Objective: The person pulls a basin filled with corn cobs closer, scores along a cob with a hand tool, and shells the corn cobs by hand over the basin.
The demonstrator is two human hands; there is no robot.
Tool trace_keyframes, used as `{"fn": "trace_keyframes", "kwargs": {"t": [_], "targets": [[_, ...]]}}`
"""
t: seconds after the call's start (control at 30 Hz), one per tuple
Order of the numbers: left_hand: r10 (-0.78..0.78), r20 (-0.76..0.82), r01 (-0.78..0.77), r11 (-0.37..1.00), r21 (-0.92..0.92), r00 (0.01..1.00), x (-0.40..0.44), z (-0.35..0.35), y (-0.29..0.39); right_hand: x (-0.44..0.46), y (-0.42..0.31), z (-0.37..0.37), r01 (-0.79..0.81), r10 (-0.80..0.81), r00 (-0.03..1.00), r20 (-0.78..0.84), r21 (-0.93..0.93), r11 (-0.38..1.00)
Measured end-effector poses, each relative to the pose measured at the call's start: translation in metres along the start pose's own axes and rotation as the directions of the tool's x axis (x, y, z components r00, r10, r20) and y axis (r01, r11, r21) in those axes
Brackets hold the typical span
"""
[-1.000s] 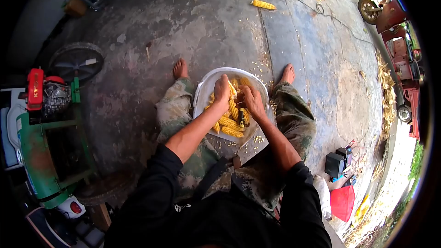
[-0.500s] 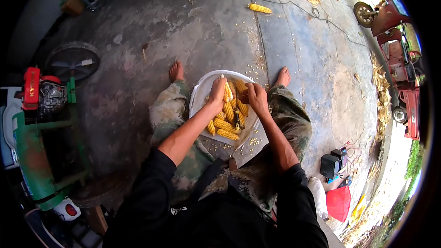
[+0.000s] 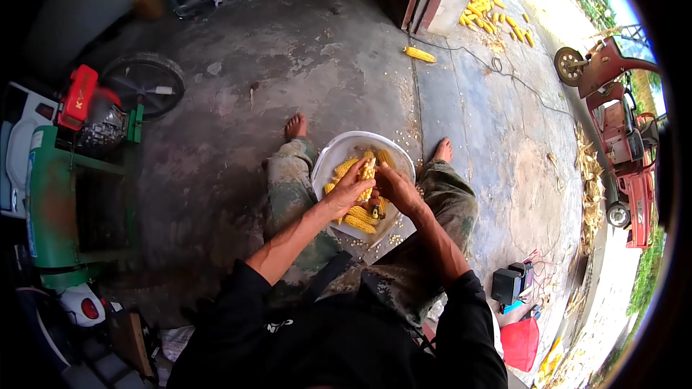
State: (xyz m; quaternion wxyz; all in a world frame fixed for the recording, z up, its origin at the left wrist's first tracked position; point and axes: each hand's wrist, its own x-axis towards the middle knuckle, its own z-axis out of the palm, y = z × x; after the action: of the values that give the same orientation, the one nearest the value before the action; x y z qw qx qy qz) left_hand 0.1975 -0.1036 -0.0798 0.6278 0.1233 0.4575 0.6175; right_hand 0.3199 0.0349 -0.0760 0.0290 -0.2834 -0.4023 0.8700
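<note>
Corn cob [image 3: 367, 171], in my head view, over the white basin [image 3: 332, 158]: the left hand [image 3: 348, 190] pinches it from eight o'clock, while the right hand [image 3: 398, 186] sits at four o'clock, fingers curled, and I cannot tell whether they grip anything. At one o'clock from the basin, a loose cob [image 3: 419, 54] lies on the floor [image 3: 339, 86].

A person's bare forearms [image 3: 291, 238] reach forward and angle inward, the curled left hand [image 3: 349, 189] just beside the curled right hand [image 3: 398, 188].
</note>
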Motion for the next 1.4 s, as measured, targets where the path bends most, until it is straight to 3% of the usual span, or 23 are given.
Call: {"fn": "trace_keyframes", "kwargs": {"t": [0.13,0.2,0.5,0.6,0.73,0.9,1.0,1.1,1.17,1.27,1.3,1.4], "targets": [[-0.014,-0.026,0.013,0.999,-0.04,1.0,-0.024,0.014,-0.02,-0.022,0.017,0.006,-0.064,0.066,0.996,0.064,-0.035,0.997],[0.005,-0.031,-0.007,0.999,-0.052,1.0,-0.024,0.01,-0.031,-0.029,0.024,0.016,-0.026,0.03,0.999,0.027,-0.146,0.989],[0.151,0.071,-0.154,0.987,0.04,0.986,-0.026,0.011,-0.053,-0.047,0.057,0.024,0.11,-0.107,0.99,-0.09,0.032,0.993],[0.112,0.082,-0.116,0.993,0.038,0.99,-0.019,0.01,-0.054,-0.043,0.064,0.015,0.116,-0.112,0.992,-0.064,0.075,0.99],[0.121,0.039,-0.123,0.991,0.052,0.992,-0.017,0.018,-0.05,-0.043,0.058,0.013,0.113,-0.112,0.984,-0.138,0.001,0.994],[0.129,-0.007,-0.129,0.992,-0.003,0.992,-0.011,0.018,-0.048,-0.03,0.064,-0.002,0.191,-0.197,0.977,-0.077,-0.076,0.979],[0.111,-0.051,-0.11,0.994,0.013,0.993,-0.007,0.016,-0.048,-0.028,0.063,0.002,0.179,-0.175,0.982,-0.07,0.068,0.981],[0.103,-0.099,-0.096,0.993,0.074,0.99,-0.001,0.013,-0.053,-0.025,0.065,0.002,0.272,-0.296,0.951,-0.086,-0.218,0.937],[0.162,-0.144,-0.135,0.974,0.184,0.976,0.005,0.01,-0.061,-0.017,0.066,-0.001,0.124,-0.123,0.985,-0.117,0.003,0.992],[0.244,-0.105,-0.231,0.966,0.117,0.964,0.018,0.009,-0.07,-0.012,0.066,-0.006,0.076,-0.07,0.989,-0.128,0.046,0.996],[0.183,-0.105,-0.173,0.98,0.102,0.977,0.014,0.011,-0.064,-0.012,0.065,-0.005,0.075,-0.07,0.99,-0.123,0.04,0.996],[0.285,-0.118,-0.262,0.949,0.175,0.951,0.026,0.001,-0.08,-0.011,0.066,0.0,0.071,-0.06,0.982,-0.181,0.054,0.996]]}}
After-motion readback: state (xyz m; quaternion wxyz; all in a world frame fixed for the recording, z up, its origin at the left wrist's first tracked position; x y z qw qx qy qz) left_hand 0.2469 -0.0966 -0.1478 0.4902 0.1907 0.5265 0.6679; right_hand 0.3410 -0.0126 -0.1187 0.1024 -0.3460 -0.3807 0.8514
